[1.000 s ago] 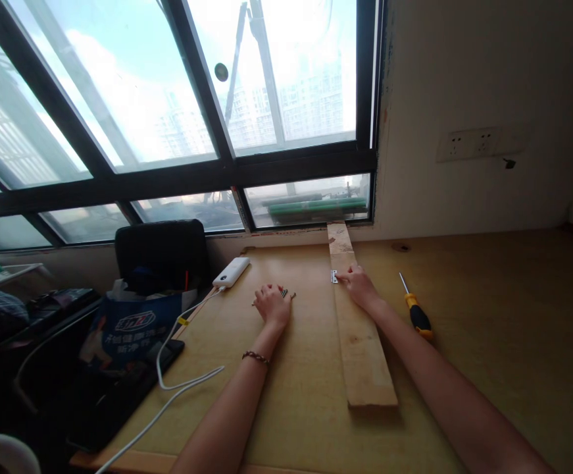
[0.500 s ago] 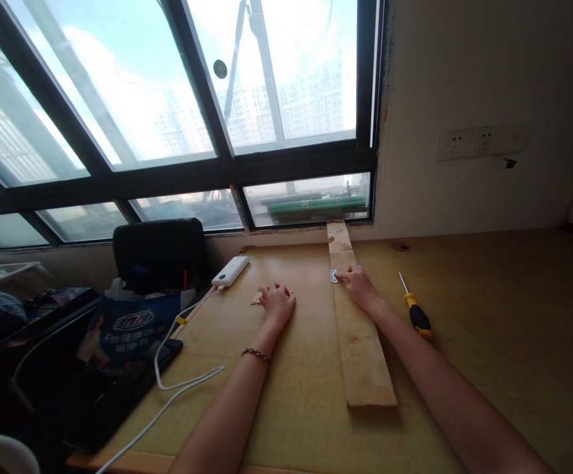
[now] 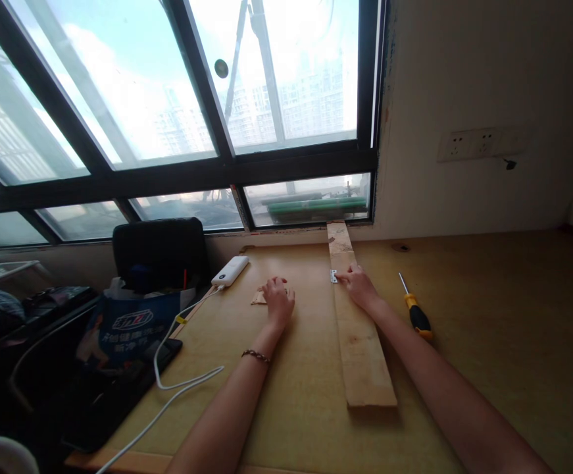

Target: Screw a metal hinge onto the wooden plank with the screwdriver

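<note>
A long wooden board [image 3: 362, 355] lies lengthwise on the table, its far end by the window. At its left edge sits a small silver metal hinge [image 3: 334, 276] with holes. My right hand [image 3: 360, 286] rests on the board, its index finger pressing the hinge and its other fingers curled. To the left, my left hand [image 3: 279, 303] is bent over the tabletop with curled fingers, beside a small flat pale piece [image 3: 258, 297]. What its fingertips hold, if anything, is hidden. A yellow and black screwdriver [image 3: 417, 316] lies right of the board.
A white power bank [image 3: 230, 270] with a white cable [image 3: 187, 384] lies along the left edge of the table [image 3: 296, 408]. Beyond that edge are a blue bag [image 3: 128, 332] and a black chair [image 3: 160, 247]. Wall sockets [image 3: 483, 143] are at right.
My left hand has shifted slightly right and its fingers have moved, so more of the pale piece shows. My right hand stays on the hinge.
</note>
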`<state>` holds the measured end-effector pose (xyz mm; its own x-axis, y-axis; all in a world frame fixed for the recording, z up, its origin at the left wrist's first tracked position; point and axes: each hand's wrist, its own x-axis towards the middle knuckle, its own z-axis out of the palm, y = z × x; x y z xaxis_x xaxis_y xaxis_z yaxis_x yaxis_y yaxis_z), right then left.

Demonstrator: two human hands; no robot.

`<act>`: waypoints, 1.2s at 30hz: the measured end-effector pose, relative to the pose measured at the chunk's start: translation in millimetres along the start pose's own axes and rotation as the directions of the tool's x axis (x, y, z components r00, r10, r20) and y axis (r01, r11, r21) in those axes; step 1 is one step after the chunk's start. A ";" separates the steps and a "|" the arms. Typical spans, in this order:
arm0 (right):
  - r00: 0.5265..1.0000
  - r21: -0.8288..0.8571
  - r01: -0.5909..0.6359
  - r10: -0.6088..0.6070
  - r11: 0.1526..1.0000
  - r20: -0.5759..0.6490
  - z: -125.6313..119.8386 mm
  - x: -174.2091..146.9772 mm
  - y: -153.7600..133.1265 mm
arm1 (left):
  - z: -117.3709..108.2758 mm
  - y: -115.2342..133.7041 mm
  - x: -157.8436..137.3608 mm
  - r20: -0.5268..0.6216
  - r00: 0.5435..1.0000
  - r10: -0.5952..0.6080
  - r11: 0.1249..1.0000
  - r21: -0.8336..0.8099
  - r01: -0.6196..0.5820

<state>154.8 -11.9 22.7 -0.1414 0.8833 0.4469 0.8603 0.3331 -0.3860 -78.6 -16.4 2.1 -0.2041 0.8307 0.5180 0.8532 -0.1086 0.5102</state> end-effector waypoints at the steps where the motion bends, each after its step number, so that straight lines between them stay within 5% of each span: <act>1: 1.000 0.001 -0.001 0.001 1.000 0.000 0.0 0.0 0.1 | 3.0 6.1 -3.6 0.059 0.998 0.023 0.985 -0.172 -0.013; 3: 1.000 0.001 -0.003 0.003 1.000 0.001 -0.4 -0.4 -0.2 | 13.1 21.2 -12.9 0.223 0.975 0.020 0.846 -0.524 0.102; 5: 1.000 -0.001 -0.002 0.002 1.000 0.000 -1.6 -0.9 -1.2 | 26.7 38.0 -22.4 0.399 0.917 0.001 0.573 -0.752 0.327; 7: 1.000 -0.009 -0.001 0.001 1.000 0.007 -3.6 -1.5 -2.8 | 40.2 53.4 -28.8 0.529 0.849 -0.025 0.249 -0.819 0.517; 9: 1.000 -0.020 -0.002 0.002 1.000 0.018 -5.9 -1.8 -4.8 | 50.2 64.6 -30.8 0.598 0.800 -0.055 0.031 -0.800 0.600; 15: 0.999 -0.033 0.003 -0.002 0.999 0.032 -9.3 -1.4 -7.4 | 54.9 69.0 -24.6 0.621 0.780 -0.080 -0.155 -0.780 0.606; 21: 1.000 -0.025 -0.005 0.006 1.000 0.030 -7.0 -1.0 -6.0 | 49.2 64.5 -25.0 0.558 0.827 -0.065 -0.100 -0.828 0.551; 26: 0.999 -0.026 -0.003 0.004 1.000 0.032 -7.7 -1.7 -6.1 | 47.0 69.2 -28.2 0.468 0.883 0.034 0.151 -0.876 0.458; 31: 0.999 -0.069 0.022 -0.020 0.997 0.027 -10.5 -3.4 -8.1 | 42.1 77.8 -34.5 0.299 0.942 0.154 0.412 -0.886 0.214; 36: 0.997 -0.124 0.058 -0.051 0.991 0.058 -14.6 -6.2 -12.6 | 36.3 87.4 -41.2 0.215 0.951 0.224 0.545 -0.837 0.061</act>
<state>152.0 -26.4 36.5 -0.2132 0.8829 0.4184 0.9047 0.3401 -0.2566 21.8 -40.3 0.4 0.0999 0.8828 0.4591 0.0505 -0.4653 0.8837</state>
